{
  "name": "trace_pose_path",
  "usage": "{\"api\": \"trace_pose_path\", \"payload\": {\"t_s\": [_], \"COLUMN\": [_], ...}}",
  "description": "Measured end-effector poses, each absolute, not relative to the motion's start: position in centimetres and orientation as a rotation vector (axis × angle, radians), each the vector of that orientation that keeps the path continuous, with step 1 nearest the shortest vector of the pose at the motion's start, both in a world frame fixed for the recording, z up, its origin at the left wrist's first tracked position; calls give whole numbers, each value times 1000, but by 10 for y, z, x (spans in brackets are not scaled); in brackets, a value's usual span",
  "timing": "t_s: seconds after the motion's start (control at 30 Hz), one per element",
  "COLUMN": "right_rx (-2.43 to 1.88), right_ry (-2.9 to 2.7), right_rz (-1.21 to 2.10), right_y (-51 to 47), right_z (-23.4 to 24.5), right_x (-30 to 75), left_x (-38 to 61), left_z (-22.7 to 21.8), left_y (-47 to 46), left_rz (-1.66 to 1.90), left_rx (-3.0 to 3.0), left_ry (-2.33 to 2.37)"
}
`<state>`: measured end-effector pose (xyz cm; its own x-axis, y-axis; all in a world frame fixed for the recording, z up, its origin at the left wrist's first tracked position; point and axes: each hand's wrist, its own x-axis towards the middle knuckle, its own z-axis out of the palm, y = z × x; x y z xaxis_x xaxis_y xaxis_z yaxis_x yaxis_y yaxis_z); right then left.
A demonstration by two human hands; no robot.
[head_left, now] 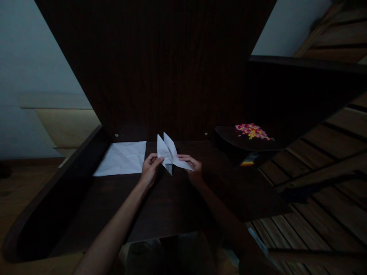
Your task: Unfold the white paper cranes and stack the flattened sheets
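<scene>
A folded white paper (171, 152) with several pointed flaps is held up over the dark desk top between my two hands. My left hand (150, 166) pinches its left side, with the thumb on the near face. On the other side my right hand (195, 168) grips the right flap, fingers behind or along its edge. Two points of the paper stick up and another points down toward the desk. To the left, a creased white sheet (122, 157) lies flat on the desk, close to my left hand.
Dark wooden desk (160, 206) with a raised left side panel (57, 194) and a tall back board. A rounded shelf (226, 133) at the right bears a pile of small pink, red and yellow pieces (252, 130). Wooden slats (321, 183) stand further right.
</scene>
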<state>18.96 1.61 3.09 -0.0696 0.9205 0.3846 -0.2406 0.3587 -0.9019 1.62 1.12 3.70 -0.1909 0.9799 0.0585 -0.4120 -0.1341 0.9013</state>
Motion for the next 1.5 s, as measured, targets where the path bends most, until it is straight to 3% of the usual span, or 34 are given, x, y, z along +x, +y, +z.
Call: {"api": "trace_pose_path", "payload": {"t_s": [0.7, 1.5], "right_rx": [-761, -924], "right_ry": [-1380, -1345], "right_rz": [1488, 1230], "right_y": [23, 27], "right_z": [31, 23], "right_x": [195, 189], "left_x": [10, 8], "left_z": [44, 47], "left_y": [3, -1], "left_rz": [1504, 1372], "left_rx": [902, 1098], "left_ry": [888, 797]}}
